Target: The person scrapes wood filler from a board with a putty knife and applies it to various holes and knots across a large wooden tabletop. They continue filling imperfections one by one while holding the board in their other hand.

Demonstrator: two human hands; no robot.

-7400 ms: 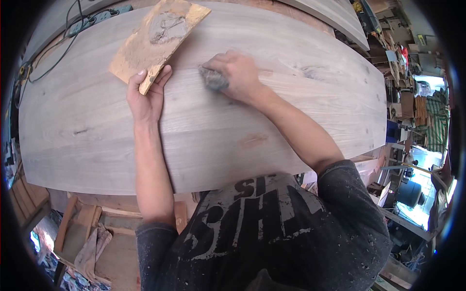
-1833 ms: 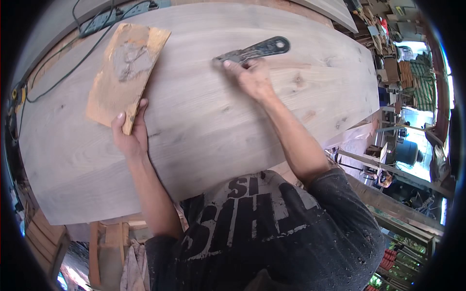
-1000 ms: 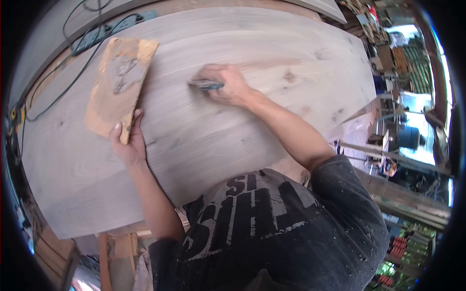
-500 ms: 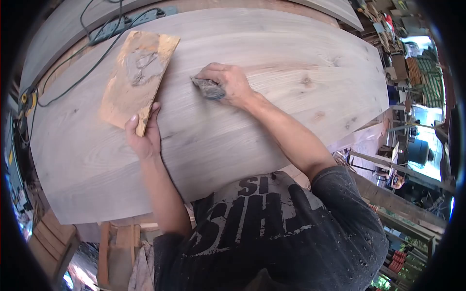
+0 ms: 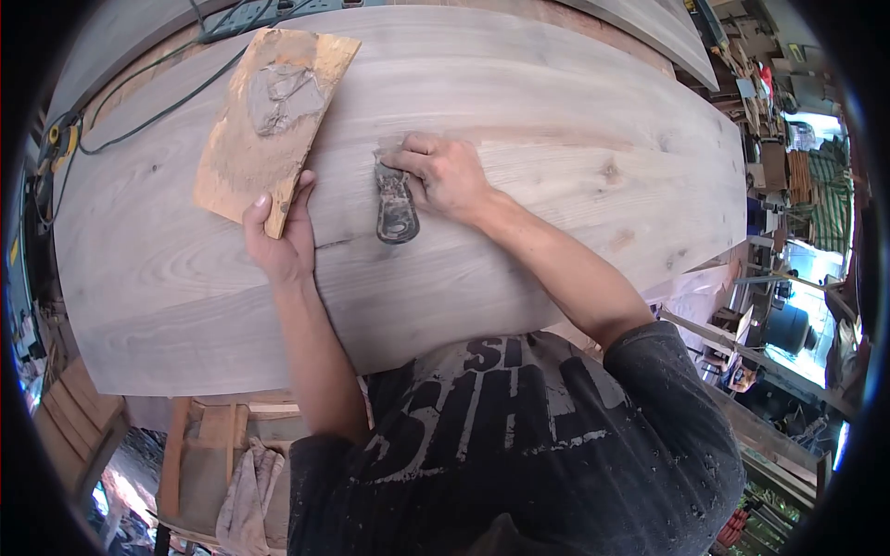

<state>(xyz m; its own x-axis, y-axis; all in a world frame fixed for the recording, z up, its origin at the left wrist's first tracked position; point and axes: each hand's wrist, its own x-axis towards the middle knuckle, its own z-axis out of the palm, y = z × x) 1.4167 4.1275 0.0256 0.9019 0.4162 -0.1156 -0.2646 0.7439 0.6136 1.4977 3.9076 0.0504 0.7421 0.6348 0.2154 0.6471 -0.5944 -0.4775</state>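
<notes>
Right hand (image 5: 448, 178): fingers closed around dark scraper (image 5: 397, 206) near one end, holed end toward black shirt (image 5: 556, 500), about mid-panel on pale wooden panel (image 5: 482, 278); contact unclear. Left hand (image 5: 286, 236): clamped on lower corner of yellowish board (image 5: 232, 167), grey putty-like paste (image 5: 286, 97) on its face. Along far edge: power strip (image 5: 255, 18), dark cable (image 5: 171, 118). Across shirt: worn upside-down lettering (image 5: 471, 403), seemingly "THIS IS".
</notes>
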